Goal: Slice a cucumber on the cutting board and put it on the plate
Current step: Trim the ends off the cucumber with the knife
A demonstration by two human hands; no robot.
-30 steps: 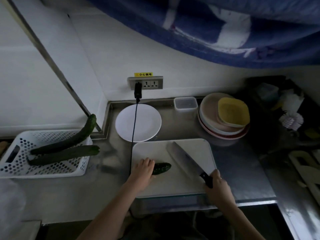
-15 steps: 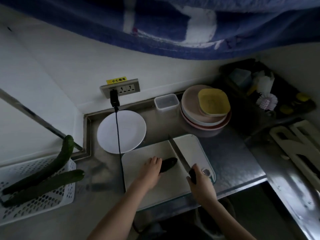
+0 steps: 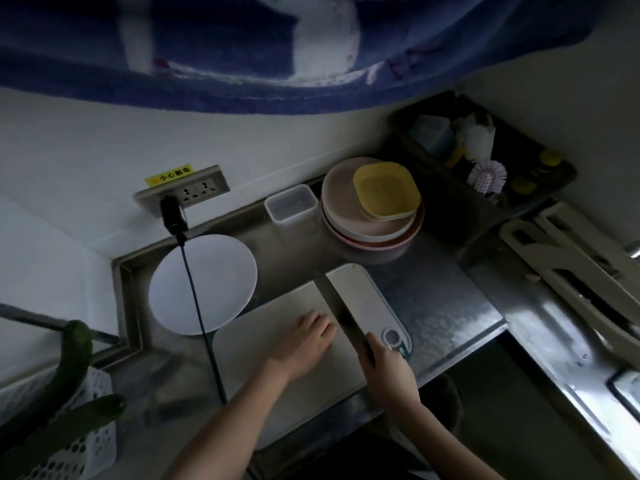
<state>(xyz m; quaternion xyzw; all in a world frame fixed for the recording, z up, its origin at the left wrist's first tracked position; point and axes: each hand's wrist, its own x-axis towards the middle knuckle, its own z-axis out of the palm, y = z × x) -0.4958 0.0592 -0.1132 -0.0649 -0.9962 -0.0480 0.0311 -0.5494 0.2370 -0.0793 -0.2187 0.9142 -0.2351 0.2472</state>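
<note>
A white cutting board (image 3: pixel 263 344) lies on the steel counter. My left hand (image 3: pixel 304 341) rests palm-down on it and covers the cucumber piece, which I cannot see. My right hand (image 3: pixel 388 372) grips the dark handle of a cleaver (image 3: pixel 341 313); its blade stands edge-down on the board just right of my left fingertips. A round white plate (image 3: pixel 221 271) sits empty behind the board's left end, with a black cable (image 3: pixel 197 306) crossing over it.
A white perforated basket (image 3: pixel 86 448) at the lower left holds two whole cucumbers (image 3: pixel 74 362). A clear tub (image 3: pixel 291 204) and stacked plates with a yellow dish (image 3: pixel 384 192) stand at the back. A dark rack with brushes (image 3: pixel 485 171) is at right.
The view has swung left and down. My left hand now hides the cucumber piece. The cleaver has moved left, close against my left fingertips, blade upright on the board.
</note>
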